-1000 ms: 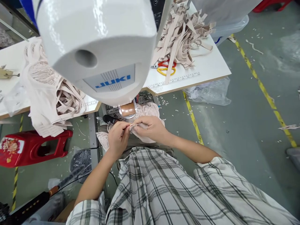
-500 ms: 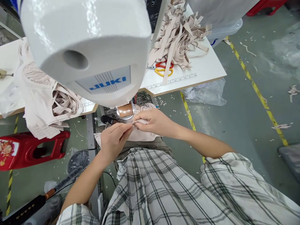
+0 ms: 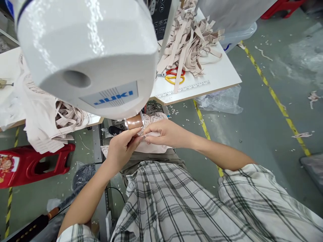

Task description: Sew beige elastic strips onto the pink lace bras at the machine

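A pale pink fabric strap lies across the fingers of my right hand, which is closed on it. My left hand meets it from the other side, thumb and fingers closed at the strap's near end; the exact grip there is partly hidden. A small greyish bit shows at that end, too small to name. Below both hands a pale pink lace garment lies over my lap. Just above the fingers is the metal-rimmed brown part of the white JUKI sewing machine.
Loose pale straps pile up on the right tabletop, beside scissors with red and yellow handles. More pale garments hang over the left table edge. A red stool stands lower left. Yellow tape marks the floor.
My left fingers have shifted slightly, with the index finger lifted a little from the strap's end. My right hand stays nearly in place. The whole view has moved a little.
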{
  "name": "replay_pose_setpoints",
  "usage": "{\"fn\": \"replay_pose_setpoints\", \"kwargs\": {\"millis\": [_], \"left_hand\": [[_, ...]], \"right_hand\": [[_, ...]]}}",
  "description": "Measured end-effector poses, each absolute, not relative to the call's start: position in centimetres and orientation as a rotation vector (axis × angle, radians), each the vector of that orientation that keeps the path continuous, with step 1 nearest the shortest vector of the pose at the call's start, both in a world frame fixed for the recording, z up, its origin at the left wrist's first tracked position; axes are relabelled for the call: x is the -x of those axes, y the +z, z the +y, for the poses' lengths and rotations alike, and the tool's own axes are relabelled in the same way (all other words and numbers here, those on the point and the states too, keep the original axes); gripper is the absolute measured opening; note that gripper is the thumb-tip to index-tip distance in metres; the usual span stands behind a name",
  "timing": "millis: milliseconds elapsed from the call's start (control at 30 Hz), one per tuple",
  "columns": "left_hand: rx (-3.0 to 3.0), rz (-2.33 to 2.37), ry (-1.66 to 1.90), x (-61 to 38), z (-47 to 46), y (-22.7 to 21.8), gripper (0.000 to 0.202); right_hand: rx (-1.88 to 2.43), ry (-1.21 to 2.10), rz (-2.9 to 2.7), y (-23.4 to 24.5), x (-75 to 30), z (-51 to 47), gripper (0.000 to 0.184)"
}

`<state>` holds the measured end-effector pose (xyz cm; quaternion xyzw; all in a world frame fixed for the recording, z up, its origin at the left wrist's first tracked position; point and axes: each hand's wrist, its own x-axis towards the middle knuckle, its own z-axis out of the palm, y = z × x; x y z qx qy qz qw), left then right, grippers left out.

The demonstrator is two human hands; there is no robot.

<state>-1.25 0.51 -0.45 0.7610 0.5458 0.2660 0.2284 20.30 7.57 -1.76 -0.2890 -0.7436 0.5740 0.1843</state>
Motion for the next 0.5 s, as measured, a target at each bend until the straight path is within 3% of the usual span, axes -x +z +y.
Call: {"fn": "replay_pose_setpoints", "kwargs": {"millis": [133,300,500], "left_hand": [[-2.226,1.424,0.503,1.5,1.1,-0.3,0.026],[-2.406,1.580,0.492,0.8,1.1,-0.2,0.037],[-2.398,1.876,0.656,2.1,1.2,-1.8,0.026]], "right_hand": [[0.829,1.606,-2.134,-1.8,-20.4,7.3,0.013],[0.877,1.211,-2.202,-1.1,-19.9,7.6,0.016],[1.000,1.253,-2.345,0.8,-17.6,11.2,0.019]]}}
